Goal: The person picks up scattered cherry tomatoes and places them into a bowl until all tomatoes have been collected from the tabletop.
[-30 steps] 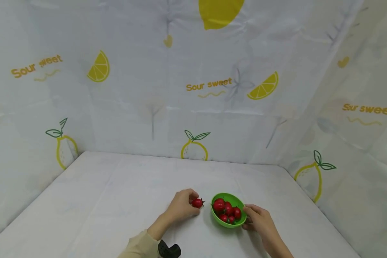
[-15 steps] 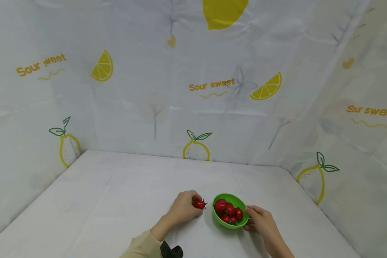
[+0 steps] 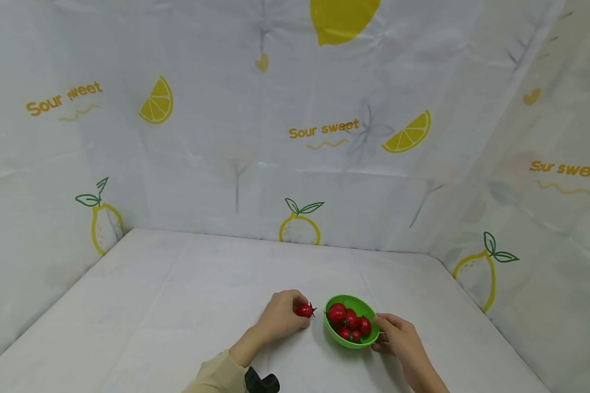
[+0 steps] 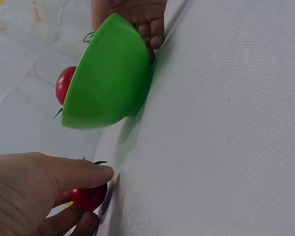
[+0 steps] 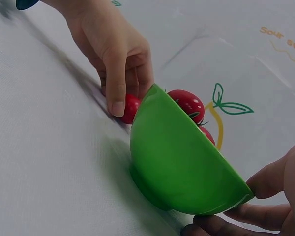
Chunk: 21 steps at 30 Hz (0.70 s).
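Observation:
My left hand point(image 3: 282, 315) pinches a small red cherry tomato point(image 3: 305, 310) between thumb and fingers, low at the tabletop, just left of the bowl. In the left wrist view the thumb covers part of that tomato point(image 4: 90, 197), and its green stem pokes out above. A green bowl point(image 3: 346, 345) holds several red tomatoes point(image 3: 336, 314). My right hand point(image 3: 398, 335) grips the bowl at its right side, thumb at the rim and fingers under the wall, as the right wrist view shows. The bowl's base rests on the cloth.
A white cloth covers the table point(image 3: 201, 284). Behind it and at both sides hang white sheets point(image 3: 192, 136) printed with lemons and lettering. A dark device point(image 3: 261, 380) is strapped to the left wrist, by a beige sleeve point(image 3: 221, 374).
The whole view has shifted slightly, moving everything a little right in the picture. Both hands keep their hold on the tomato and the bowl, with no clear movement between them.

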Available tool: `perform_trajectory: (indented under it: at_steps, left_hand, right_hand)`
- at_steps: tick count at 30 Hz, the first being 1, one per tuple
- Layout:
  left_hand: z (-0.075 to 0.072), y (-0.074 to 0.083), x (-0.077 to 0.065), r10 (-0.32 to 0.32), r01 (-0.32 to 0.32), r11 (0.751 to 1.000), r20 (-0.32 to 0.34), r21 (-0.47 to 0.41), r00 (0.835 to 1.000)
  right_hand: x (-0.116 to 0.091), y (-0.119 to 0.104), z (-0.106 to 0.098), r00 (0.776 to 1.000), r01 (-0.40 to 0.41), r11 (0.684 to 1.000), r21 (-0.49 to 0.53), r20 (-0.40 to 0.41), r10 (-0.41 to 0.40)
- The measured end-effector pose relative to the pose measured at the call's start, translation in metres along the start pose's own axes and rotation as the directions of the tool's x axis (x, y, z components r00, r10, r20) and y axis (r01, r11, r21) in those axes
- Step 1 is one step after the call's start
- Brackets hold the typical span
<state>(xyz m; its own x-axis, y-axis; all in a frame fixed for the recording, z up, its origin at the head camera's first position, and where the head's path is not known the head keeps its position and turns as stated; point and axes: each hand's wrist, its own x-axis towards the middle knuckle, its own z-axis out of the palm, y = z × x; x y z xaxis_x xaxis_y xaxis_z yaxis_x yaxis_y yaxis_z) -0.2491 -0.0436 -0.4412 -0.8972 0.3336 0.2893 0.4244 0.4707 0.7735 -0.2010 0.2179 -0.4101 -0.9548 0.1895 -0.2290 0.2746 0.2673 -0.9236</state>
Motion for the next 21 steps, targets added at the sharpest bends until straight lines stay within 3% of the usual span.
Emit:
perform_trajectory:
  at_steps: [21]
  left_hand:
    - [-0.0021,0.0033,-0.0018,0.011,-0.012,1.000,-0.008,-0.014,1.000]
  right_hand:
    - [0.0013,0.0016,0.0005,1.000,0.003,1.000,-0.006,0.002,-0.003]
